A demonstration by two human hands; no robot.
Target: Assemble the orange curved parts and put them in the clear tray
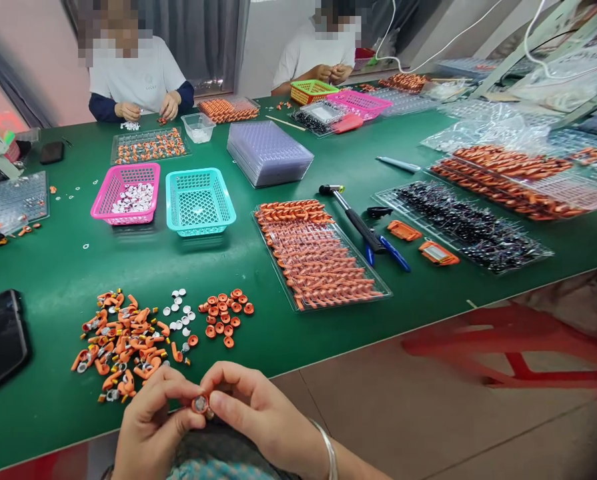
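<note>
My left hand and my right hand meet at the table's near edge, both pinching one small orange round part between thumbs and fingertips. Just beyond them on the green table lie a heap of orange assembled pieces, a few small white discs and a cluster of orange rings.
A clear tray of orange parts sits to the right, with a hammer, pens and trays of black parts beyond. Pink and teal baskets stand mid-table. A dark phone lies left. Two people work at the far side.
</note>
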